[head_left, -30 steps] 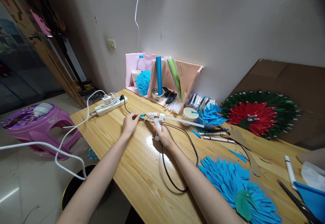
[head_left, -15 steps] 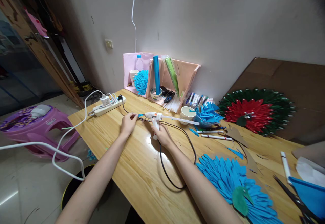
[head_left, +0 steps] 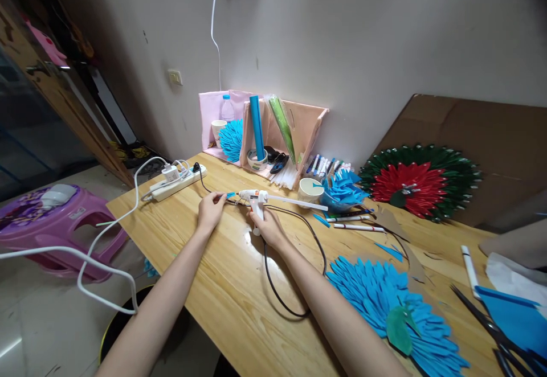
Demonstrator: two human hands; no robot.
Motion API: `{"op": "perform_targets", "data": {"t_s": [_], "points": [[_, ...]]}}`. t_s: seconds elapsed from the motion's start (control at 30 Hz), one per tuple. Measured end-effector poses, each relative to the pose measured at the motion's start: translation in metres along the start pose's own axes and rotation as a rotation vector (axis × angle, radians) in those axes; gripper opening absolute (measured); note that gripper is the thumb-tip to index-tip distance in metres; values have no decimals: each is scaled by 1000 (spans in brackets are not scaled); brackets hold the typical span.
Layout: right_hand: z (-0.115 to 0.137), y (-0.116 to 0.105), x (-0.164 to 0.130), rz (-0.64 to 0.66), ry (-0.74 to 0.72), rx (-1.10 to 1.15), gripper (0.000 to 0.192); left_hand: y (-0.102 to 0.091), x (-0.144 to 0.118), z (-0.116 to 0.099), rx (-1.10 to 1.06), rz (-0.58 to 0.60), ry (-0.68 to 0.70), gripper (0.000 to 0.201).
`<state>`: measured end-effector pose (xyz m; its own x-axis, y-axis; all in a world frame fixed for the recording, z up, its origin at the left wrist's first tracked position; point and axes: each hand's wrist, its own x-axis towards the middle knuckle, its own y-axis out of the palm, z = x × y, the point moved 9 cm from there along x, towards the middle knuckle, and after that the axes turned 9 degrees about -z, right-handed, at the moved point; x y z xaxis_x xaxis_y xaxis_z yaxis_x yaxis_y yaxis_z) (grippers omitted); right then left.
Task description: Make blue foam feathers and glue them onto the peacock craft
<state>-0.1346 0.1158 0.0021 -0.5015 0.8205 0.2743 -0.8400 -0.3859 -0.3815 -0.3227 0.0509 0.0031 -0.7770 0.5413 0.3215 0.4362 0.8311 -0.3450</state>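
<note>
My right hand (head_left: 269, 226) is wrapped round the handle of a white glue gun (head_left: 257, 199), its nozzle pointing left and a long glue stick (head_left: 297, 202) sticking out of its back. Between the fingertips of my left hand (head_left: 210, 209) is a small blue paper piece (head_left: 231, 195), just left of the nozzle; a small gap shows between them. The gun's black cord (head_left: 321, 243) loops over the wooden table (head_left: 231, 291). Nearer on the right lies a fan of blue paper petals (head_left: 367, 286) with a green bird-like shape (head_left: 399, 330) on it.
A power strip (head_left: 179, 182) sits at the table's left corner. Behind are a pink organizer (head_left: 310, 123), a paper cup (head_left: 310, 191) and a bowl of blue paper pieces (head_left: 344, 192). Black scissors (head_left: 491, 328) lie at right, near another person's arm (head_left: 508, 246).
The whole view has shifted slightly, so things sit a little farther left. The blue piece and the nozzle tip look slightly farther apart; both hands keep their holds.
</note>
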Motion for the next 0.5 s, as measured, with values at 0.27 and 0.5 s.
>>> {"op": "perform_targets", "data": {"t_s": [0.27,0.5], "points": [[1,-12,5,-121,1,-109,32,4,1,9,-77,15,-75,30],[12,11,29,-48,-79,-439,19,2,-1,9,-98,22,-130,30]]}}
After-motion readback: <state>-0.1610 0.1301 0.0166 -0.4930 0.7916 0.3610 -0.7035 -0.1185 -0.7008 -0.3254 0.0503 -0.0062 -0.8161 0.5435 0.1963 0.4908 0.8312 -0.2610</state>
